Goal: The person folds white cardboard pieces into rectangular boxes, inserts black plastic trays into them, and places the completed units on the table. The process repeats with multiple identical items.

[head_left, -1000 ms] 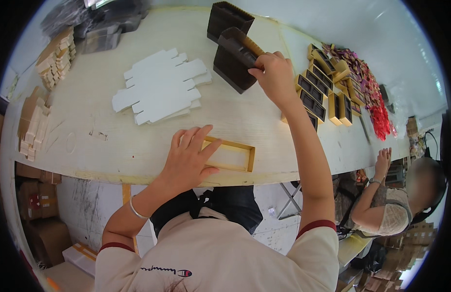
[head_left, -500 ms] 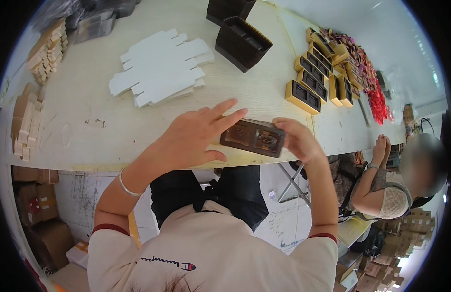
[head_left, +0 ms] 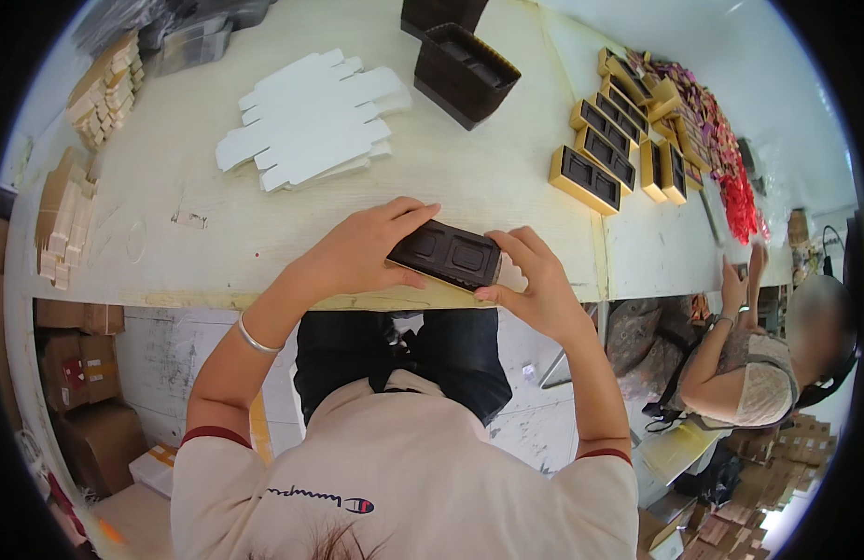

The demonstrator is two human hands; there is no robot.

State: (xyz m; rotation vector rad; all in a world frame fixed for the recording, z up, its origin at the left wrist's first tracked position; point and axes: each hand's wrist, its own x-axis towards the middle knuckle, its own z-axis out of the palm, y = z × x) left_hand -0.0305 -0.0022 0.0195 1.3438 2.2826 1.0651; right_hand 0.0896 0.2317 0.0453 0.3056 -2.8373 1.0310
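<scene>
Fingers of left hand (head_left: 362,252) and right hand (head_left: 535,285) clamped around a dark brown insert tray (head_left: 446,255), held at centre frame over the table edge (head_left: 264,301). Gold box not visible beneath it (possibly hidden). Upper right: finished gold boxes (head_left: 605,154) in rows. Top centre: stacked dark trays (head_left: 465,70) waiting; upper left, flat white blanks (head_left: 311,117).

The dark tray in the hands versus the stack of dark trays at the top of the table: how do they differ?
The dark tray is single, held at the table's near edge between the left hand and right hand; the stack of dark trays sits untouched at the far side. The held one looks thin, the stack tall. Both are dark brown with moulded compartments.
</scene>
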